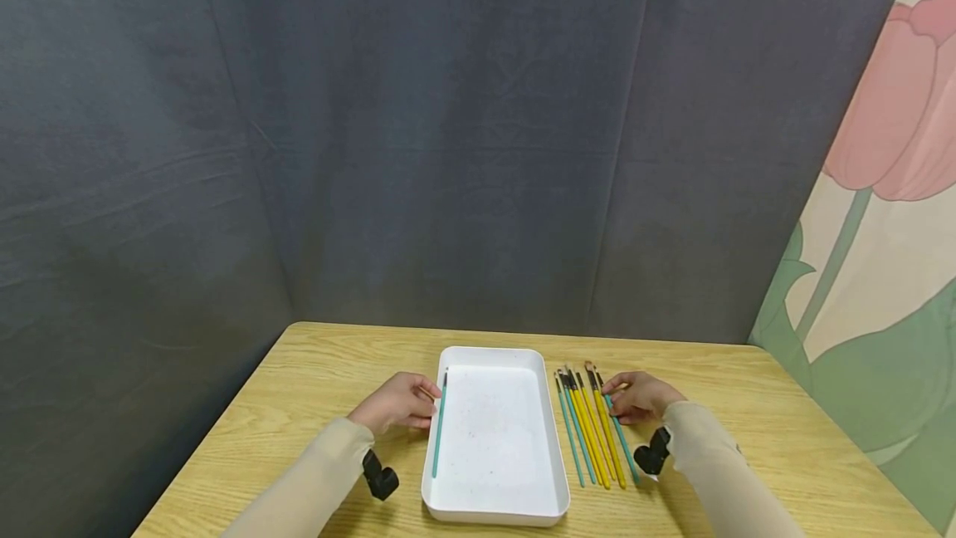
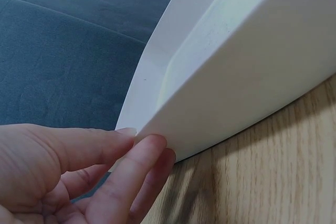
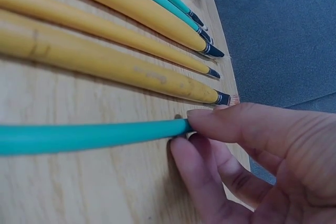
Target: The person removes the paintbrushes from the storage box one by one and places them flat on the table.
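A white rectangular tray (image 1: 493,455) lies on the table, with one teal paintbrush (image 1: 439,430) along the inside of its left wall. My left hand (image 1: 402,402) pinches the tray's left rim, thumb and fingertips meeting at the edge in the left wrist view. To the right of the tray, several yellow and teal paintbrushes (image 1: 590,430) lie side by side, bristles pointing away from me. At the right end of that row, my right hand (image 1: 641,397) pinches a teal paintbrush (image 3: 94,138) near its ferrule. The bristles of this brush are hidden behind my fingers.
The wooden table (image 1: 336,405) ends at a dark grey cloth (image 1: 463,148) hanging behind and to the left. A wall with a painted tulip (image 1: 889,106) stands on the right. Small dark specks dot the tray floor.
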Demonstrator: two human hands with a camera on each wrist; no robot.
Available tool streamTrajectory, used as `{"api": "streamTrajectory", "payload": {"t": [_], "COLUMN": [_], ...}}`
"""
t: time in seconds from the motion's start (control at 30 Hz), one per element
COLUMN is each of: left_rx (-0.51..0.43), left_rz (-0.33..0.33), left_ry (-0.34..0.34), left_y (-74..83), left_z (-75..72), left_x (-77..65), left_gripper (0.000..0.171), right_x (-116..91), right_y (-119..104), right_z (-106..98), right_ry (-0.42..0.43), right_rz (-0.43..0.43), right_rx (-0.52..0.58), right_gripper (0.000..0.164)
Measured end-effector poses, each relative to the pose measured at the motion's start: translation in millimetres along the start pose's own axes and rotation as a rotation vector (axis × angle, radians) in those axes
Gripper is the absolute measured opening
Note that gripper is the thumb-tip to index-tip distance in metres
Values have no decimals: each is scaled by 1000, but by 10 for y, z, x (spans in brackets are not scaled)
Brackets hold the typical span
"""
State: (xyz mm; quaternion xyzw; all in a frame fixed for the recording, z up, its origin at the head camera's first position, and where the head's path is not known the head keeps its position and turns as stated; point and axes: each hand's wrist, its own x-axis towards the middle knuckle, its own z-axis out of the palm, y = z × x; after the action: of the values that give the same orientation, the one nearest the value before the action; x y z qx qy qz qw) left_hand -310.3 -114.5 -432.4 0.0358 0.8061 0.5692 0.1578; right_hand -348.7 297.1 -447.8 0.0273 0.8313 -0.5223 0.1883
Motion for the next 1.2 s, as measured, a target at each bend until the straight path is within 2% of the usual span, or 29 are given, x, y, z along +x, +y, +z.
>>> {"api": "streamTrajectory", "payload": {"t": [0.37,0.53,0.67,0.8,0.97,1.07,1.2], "left_rx": [2,4,5,13,13,13,15], "left_rz": [-12,-15,-13,-11,-8,-7,-8], "left_ry": [8,12,11,9,9,11,14], "left_y": [3,0,-5,-7,-14,-16,-17], "left_z": [5,8,11,17,16,7,-1], "left_x": [6,9,8,-5,-7,0,11], "left_gripper": [23,23,23,22,22,23,23], "right_x": [-6,-11,-14,-24,-54,-80,-120], "right_y": [28,56,100,188,257,239,154], "right_z": [-16,-33,-76,-157,-256,-284,-261], "right_ry": [-15,-44,-99,-161,-256,-305,-335], "right_rz": [-22,-45,-76,-117,-172,-203,-238], "right_rx": [4,22,56,128,287,361,407], "right_gripper": [37,39,41,46,51,49,45]}}
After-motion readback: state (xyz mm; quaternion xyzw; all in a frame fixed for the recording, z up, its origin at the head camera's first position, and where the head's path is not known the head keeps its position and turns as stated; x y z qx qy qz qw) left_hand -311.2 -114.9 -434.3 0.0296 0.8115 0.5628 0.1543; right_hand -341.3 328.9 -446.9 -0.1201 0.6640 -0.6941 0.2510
